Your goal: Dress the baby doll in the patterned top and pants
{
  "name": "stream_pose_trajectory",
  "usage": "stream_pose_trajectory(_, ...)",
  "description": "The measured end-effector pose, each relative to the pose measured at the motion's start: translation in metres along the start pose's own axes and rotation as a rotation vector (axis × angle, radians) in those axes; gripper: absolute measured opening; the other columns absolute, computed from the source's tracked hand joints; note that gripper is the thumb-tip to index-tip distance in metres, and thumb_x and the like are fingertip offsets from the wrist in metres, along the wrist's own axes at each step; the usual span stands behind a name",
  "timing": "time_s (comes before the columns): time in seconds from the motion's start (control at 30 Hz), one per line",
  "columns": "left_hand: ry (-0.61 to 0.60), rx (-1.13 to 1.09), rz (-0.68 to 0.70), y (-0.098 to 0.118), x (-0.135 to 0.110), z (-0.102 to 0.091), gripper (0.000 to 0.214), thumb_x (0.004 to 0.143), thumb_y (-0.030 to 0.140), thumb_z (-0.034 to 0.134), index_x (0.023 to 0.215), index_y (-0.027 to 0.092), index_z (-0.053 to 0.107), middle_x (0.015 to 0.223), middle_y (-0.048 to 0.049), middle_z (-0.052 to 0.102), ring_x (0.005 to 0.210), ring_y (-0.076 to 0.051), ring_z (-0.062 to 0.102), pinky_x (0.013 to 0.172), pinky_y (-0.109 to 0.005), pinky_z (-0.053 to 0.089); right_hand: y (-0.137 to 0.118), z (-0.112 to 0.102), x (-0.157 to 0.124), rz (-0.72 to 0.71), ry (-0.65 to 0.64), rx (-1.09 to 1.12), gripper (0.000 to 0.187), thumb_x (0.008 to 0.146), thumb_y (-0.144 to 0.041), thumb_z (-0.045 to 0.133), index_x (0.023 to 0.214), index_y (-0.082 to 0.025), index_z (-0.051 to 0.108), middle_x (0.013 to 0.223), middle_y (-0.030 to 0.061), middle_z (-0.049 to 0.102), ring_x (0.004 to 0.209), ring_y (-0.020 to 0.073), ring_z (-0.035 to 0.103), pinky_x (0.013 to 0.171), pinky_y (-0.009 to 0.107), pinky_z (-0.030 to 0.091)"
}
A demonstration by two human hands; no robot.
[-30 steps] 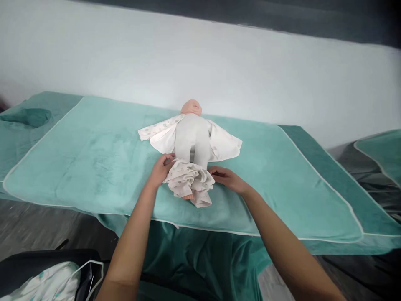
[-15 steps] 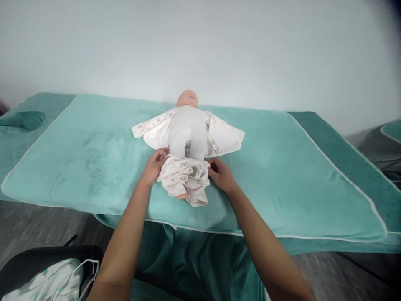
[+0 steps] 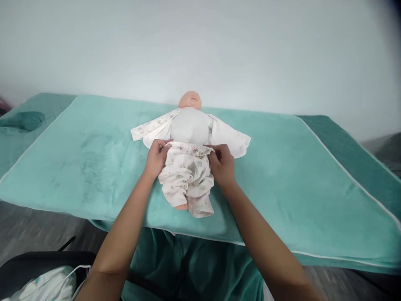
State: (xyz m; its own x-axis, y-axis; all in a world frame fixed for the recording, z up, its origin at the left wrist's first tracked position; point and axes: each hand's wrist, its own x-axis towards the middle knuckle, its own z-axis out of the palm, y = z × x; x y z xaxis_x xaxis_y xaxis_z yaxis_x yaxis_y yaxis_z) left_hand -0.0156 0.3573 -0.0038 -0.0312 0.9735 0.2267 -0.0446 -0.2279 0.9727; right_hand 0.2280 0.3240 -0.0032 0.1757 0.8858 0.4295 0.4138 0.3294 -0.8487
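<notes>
A baby doll (image 3: 190,100) lies on its back on the green-covered bed, head toward the wall. Its grey-white torso (image 3: 191,125) is bare between the two sides of an open printed white shirt (image 3: 230,136). White printed baby pants (image 3: 188,171) cover its legs, waistband at the lower torso; a bit of foot (image 3: 181,206) shows at one cuff. My left hand (image 3: 157,158) pinches the waistband at its left end. At the other end my right hand (image 3: 222,162) is closed on the waistband too. Fingertips of both hands are partly hidden by cloth.
The green bed cover (image 3: 94,159) with white piping spreads to both sides. A face hole (image 3: 21,121) is at the far left. Lower left stands a black chair (image 3: 40,257) with white patterned cloth (image 3: 52,284) on it. A pale wall (image 3: 200,46) rises behind the bed.
Both hands have moved up toward the doll's chest, drawing the pants' waistband with them. The pants now cover the hips and upper legs that were bare. The view has shifted slightly.
</notes>
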Motion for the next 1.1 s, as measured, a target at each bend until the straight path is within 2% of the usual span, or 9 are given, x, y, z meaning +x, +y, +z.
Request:
stream_pose_trajectory(0.1, 0.141, 0.189, -0.007, -0.002, 0.030, 0.007, 0.021, 0.091, 0.035, 0.069, 0.086, 0.023, 0.053, 0.073, 0.0044, 0.052, 0.069, -0.013, 0.050, 0.071, -0.027, 0.042, 0.003, 0.006, 0.035, 0.141, 0.040, -0.013, 0.010, 0.086, -0.028, 0.058, 0.083, -0.026, 0.049, 0.064, -0.0063, 0.058, 0.057, 0.0133, 0.046, 0.056, 0.027, 0.036)
stream_pose_trajectory(0.23, 0.090, 0.213, 0.018, -0.009, 0.073, 0.017, 0.021, 0.092, 0.036, 0.069, 0.087, 0.023, 0.053, 0.066, 0.0064, 0.040, 0.062, -0.012, 0.039, 0.063, -0.026, 0.033, 0.020, 0.015, 0.084, 0.236, -0.018, 0.157, 0.015, 0.083, -0.030, 0.058, 0.080, -0.027, 0.044, 0.053, -0.0101, 0.038, 0.049, 0.0116, 0.032, 0.049, 0.027, 0.024)
stream_pose_trajectory(0.3, 0.039, 0.166, -0.019, -0.014, 0.085, 0.018, 0.026, 0.090, 0.042, 0.071, 0.086, 0.023, 0.055, 0.066, 0.0057, 0.040, 0.061, -0.012, 0.038, 0.060, -0.026, 0.031, 0.031, 0.019, 0.095, 0.249, 0.002, 0.156, 0.018, 0.084, -0.035, 0.060, 0.079, -0.026, 0.046, 0.057, -0.0083, 0.040, 0.053, 0.0118, 0.034, 0.050, 0.027, 0.026)
stream_pose_trajectory(0.43, -0.180, 0.098, -0.217, -0.015, 0.092, 0.007, 0.036, 0.088, 0.054, 0.072, 0.081, 0.022, 0.059, 0.066, 0.0032, 0.044, 0.058, -0.012, 0.036, 0.055, -0.028, 0.024, 0.045, 0.023, 0.095, 0.224, 0.037, 0.026, 0.019, 0.087, -0.042, 0.062, 0.088, -0.024, 0.056, 0.079, -0.0006, 0.058, 0.074, 0.0165, 0.053, 0.068, 0.030, 0.045)
stream_pose_trajectory(0.53, -0.301, 0.098, -0.297, -0.005, 0.090, -0.004, 0.029, 0.087, 0.047, 0.072, 0.080, 0.021, 0.062, 0.070, 0.0014, 0.049, 0.061, -0.012, 0.038, 0.056, -0.028, 0.025, 0.047, 0.022, 0.095, 0.179, 0.026, 0.095, 0.022, 0.086, -0.042, 0.065, 0.098, -0.025, 0.058, 0.110, 0.0068, 0.067, 0.099, 0.0209, 0.063, 0.088, 0.035, 0.052)
stream_pose_trajectory(0.6, -0.348, 0.102, -0.338, 0.002, 0.089, -0.009, 0.018, 0.085, 0.037, 0.072, 0.083, 0.021, 0.065, 0.076, 0.0003, 0.055, 0.064, -0.013, 0.042, 0.057, -0.027, 0.028, 0.047, 0.020, 0.097, 0.168, -0.012, 0.165, 0.021, 0.087, -0.042, 0.066, 0.097, -0.025, 0.058, 0.129, 0.0100, 0.066, 0.113, 0.0223, 0.063, 0.098, 0.037, 0.052)
stream_pose_trajectory(0.73, -0.418, 0.079, -0.386, 0.006, 0.086, -0.011, 0.013, 0.080, 0.028, 0.071, 0.091, 0.022, 0.067, 0.083, 0.0002, 0.060, 0.069, -0.013, 0.048, 0.058, -0.025, 0.033, 0.049, 0.018, 0.098, 0.237, -0.039, 0.216, 0.024, 0.086, -0.041, 0.069, 0.101, -0.024, 0.062, 0.138, 0.0112, 0.065, 0.123, 0.0242, 0.064, 0.106, 0.041, 0.050)
stream_pose_trajectory(0.9, -0.295, 0.089, -0.282, -0.003, 0.080, -0.002, 0.017, 0.083, 0.035, 0.073, 0.086, 0.022, 0.061, 0.078, 0.0022, 0.054, 0.063, -0.011, 0.041, 0.056, -0.025, 0.030, 0.044, 0.015, 0.099, 0.317, -0.115, 0.200, 0.042, 0.089, -0.042, 0.065, 0.128, -0.025, 0.067, 0.135, 0.0076, 0.070, 0.127, 0.0261, 0.064, 0.115, 0.048, 0.045)
stream_pose_trajectory(1.1, -0.136, 0.144, -0.147, -0.016, 0.087, 0.008, 0.032, 0.088, 0.050, 0.073, 0.086, 0.022, 0.058, 0.073, 0.0027, 0.050, 0.066, -0.013, 0.042, 0.061, -0.027, 0.032, 0.040, 0.017, 0.105, 0.233, -0.110, 0.088, 0.034, 0.090, -0.043, 0.058, 0.108, -0.022, 0.078, 0.115, 0.0065, 0.078, 0.120, 0.0295, 0.065, 0.107, 0.045, 0.048)
